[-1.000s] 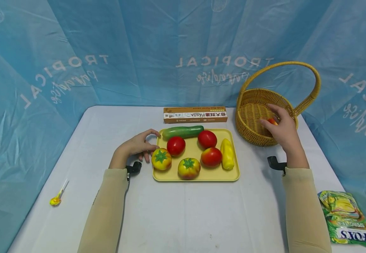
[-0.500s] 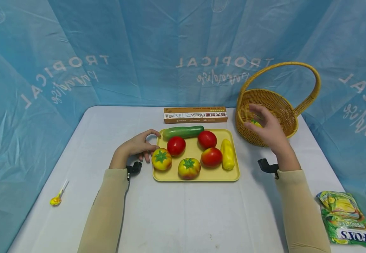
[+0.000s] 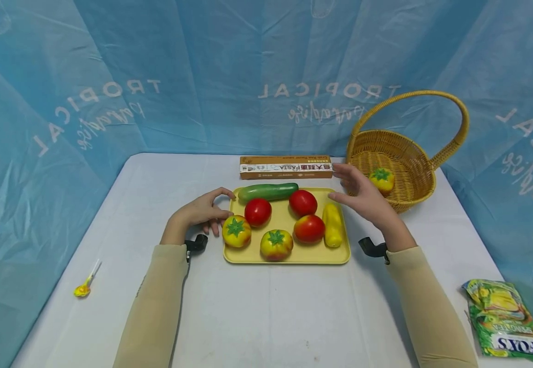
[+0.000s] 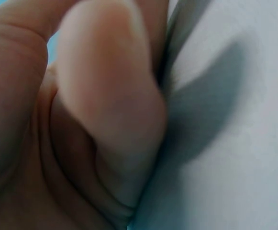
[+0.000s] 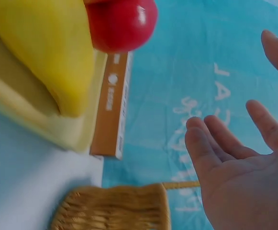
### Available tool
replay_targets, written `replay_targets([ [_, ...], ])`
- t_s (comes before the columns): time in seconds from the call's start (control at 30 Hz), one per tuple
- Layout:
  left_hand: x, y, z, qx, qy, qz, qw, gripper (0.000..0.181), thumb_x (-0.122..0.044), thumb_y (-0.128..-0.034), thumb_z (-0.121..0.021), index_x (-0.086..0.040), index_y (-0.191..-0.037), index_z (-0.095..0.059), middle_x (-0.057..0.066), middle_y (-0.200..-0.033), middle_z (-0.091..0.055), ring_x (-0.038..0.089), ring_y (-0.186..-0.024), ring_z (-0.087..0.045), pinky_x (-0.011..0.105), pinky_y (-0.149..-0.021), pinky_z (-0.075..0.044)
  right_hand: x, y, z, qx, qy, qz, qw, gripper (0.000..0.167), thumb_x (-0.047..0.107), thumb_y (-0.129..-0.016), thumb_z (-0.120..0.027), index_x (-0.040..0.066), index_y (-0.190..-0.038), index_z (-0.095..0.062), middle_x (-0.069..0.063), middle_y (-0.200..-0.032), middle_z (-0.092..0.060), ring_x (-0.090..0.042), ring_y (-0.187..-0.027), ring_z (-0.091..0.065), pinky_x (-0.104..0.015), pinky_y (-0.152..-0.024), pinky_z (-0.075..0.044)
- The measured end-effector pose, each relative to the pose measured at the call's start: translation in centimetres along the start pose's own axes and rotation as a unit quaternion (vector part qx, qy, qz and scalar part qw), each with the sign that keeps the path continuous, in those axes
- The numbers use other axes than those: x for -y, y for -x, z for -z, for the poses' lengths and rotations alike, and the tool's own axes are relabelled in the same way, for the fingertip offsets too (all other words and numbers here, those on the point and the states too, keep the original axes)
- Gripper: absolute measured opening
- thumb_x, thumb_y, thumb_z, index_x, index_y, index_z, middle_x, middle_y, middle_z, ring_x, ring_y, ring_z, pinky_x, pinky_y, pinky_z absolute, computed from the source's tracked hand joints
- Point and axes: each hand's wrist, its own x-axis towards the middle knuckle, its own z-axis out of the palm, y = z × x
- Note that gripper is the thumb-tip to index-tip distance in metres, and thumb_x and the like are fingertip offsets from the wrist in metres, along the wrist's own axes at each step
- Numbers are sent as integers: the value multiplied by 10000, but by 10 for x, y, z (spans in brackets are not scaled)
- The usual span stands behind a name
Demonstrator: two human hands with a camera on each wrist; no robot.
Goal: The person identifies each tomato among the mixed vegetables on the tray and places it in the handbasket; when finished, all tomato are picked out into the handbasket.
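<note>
My left hand (image 3: 202,212) rests at the left edge of the yellow tray (image 3: 286,256), index finger and thumb touching the rim; in the left wrist view its fingers (image 4: 110,72) fill the frame. The tray holds a cucumber (image 3: 268,192), red tomatoes (image 3: 258,212) (image 3: 303,203), a red-orange tomato (image 3: 309,228), yellow-red tomatoes with green tops (image 3: 236,231) (image 3: 276,245) and a long yellow pepper (image 3: 333,225). Above the tray's right edge my right hand (image 3: 370,202) hovers, fingers spread, holding nothing. A yellow tomato with a green top (image 3: 381,180) lies inside the wicker basket (image 3: 414,179).
Behind the tray lies a brown pasta box (image 3: 286,167). The basket's tall handle (image 3: 416,93) arches up at the back right. A green snack bag (image 3: 508,319) lies at the front right, a lollipop (image 3: 84,286) at the left. Blue printed cloth (image 3: 211,66) hangs behind.
My right hand has let go of the yellow tomato in the basket, then moved left to the tray's right edge. The left hand has stayed in place.
</note>
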Motion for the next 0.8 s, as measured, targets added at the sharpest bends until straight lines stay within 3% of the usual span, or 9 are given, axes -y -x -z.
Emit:
replay_targets([
  [0.4, -2, 2, -1, -21, -26, -2, 10000, 626, -372, -993, -729, -268, -1509, -391, 74, -799, -750, 208, -533, -704, 263, -508, -523, -9, -23, -17, 589, -694, -13, 9958, 680, 127, -1027, -700, 197, -1622, -379, -172, -1681, -389, -367, -1578, -366, -571, -1326, -230],
  [0.63, -2, 2, -1, -1, -51, -47, 10000, 626, -371, -995, -726, -259, -1511, -390, 70, -793, -748, 213, -536, -707, 263, -509, -518, -16, -31, -23, 952, -690, -299, 9926, 715, 196, -1020, -725, 173, -1634, -361, -134, -1692, -373, -369, -1601, -327, -565, -1332, -217],
  [0.8, -1, 1, -1, -41, -31, 19, 10000, 591, -359, -993, -723, -292, -1488, -407, 86, -797, -750, 228, -535, -711, 269, -504, -520, -20, -32, -26, 1029, -592, -450, 9919, 711, 230, -1011, -738, 185, -1624, -381, -180, -1700, -346, -399, -1601, -316, -598, -1320, -229],
])
